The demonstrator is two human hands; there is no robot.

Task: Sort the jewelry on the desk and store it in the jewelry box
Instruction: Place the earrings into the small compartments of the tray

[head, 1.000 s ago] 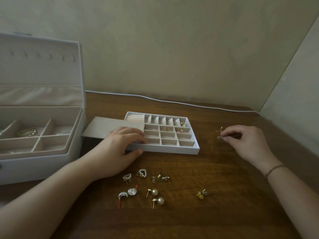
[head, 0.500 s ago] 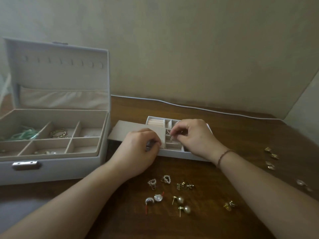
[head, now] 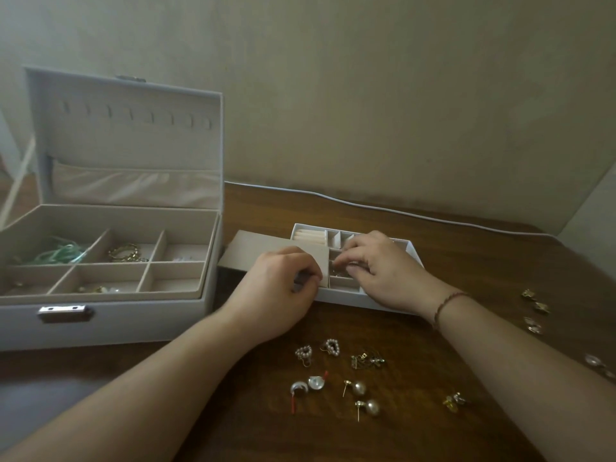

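In the head view, the open jewelry box [head: 110, 261] fills the left of the frame, lid upright, with a green strand and a gold chain in its upper compartments. At centre, on the wooden desk [head: 433, 248], lies the divided tray [head: 373, 296]. The left hand [head: 280, 288] curls its fingers onto the edge of a beige flap [head: 276, 250] lying over the tray's left end. The right hand [head: 376, 271] pinches a small gold earring [head: 335, 269] over a middle cell.

Loose earrings lie lower centre: a pearl-heart pair [head: 318, 349], two pearl studs [head: 361, 396], a gold cluster [head: 366, 360]; more sit at the right edge.

These pieces look light, stiff and slippery, with thin posts that probably bend; a fingertip pinch on the bead or body seems safest.

The right hand covers most tray cells, so their contents are hidden, and the pinched earring's shape is too small to make out.
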